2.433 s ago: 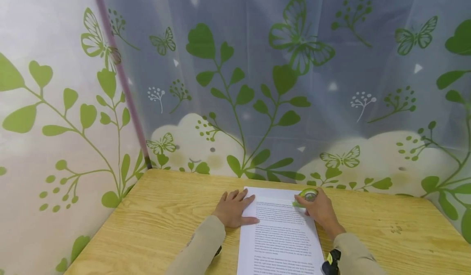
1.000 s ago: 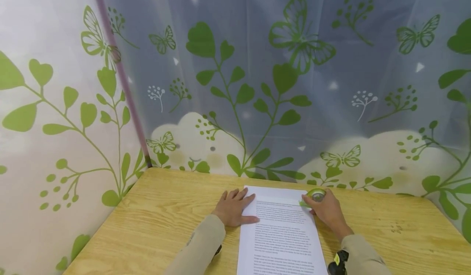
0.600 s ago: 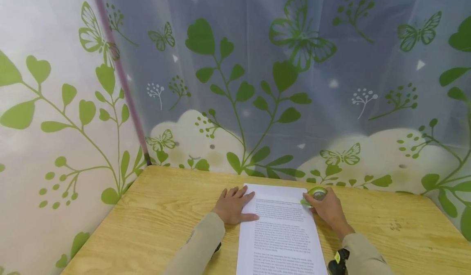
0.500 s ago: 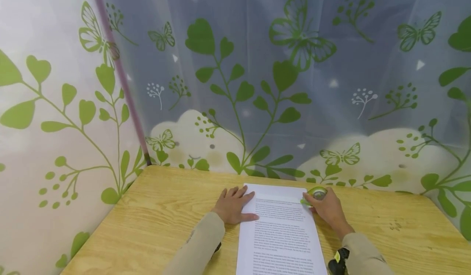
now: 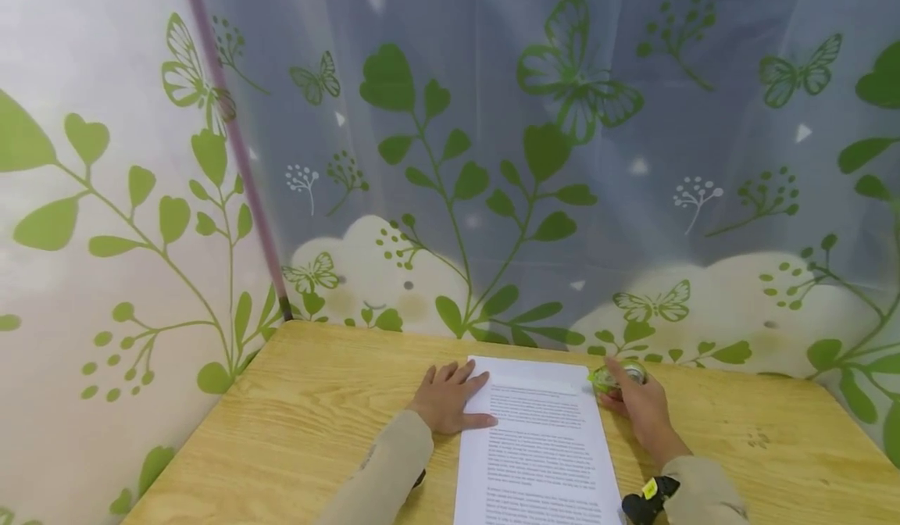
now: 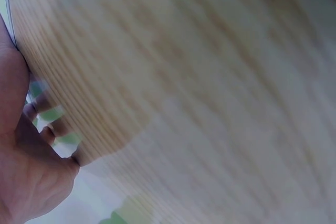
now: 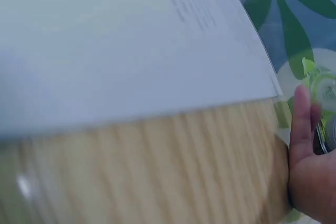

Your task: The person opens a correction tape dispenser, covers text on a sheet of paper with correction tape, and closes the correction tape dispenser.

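A white sheet of printed paper [image 5: 541, 451] lies on the wooden table, its text in dense grey lines. Along the top of the text runs a faint pale band. My left hand [image 5: 444, 405] rests with spread fingers on the sheet's upper left edge; the left wrist view catches only part of that hand [image 6: 37, 177]. Just past the upper right edge, my right hand [image 5: 643, 409] grips a green, see-through correction tape [image 5: 601, 380] between thumb and fingers. In the right wrist view the correction tape [image 7: 324, 90] stands tilted up beyond the paper's corner.
The light wooden table [image 5: 316, 400] reaches back to a hanging curtain [image 5: 422, 158] printed with green leaves and butterflies. A second, pale curtain [image 5: 56, 291] hangs on the left. Small dark marks [image 5: 757, 437] show on the tabletop at the right.
My right hand has moved right along the top of the text, then off the sheet's right edge, turning the correction tape as it goes. My left hand has stayed in place.
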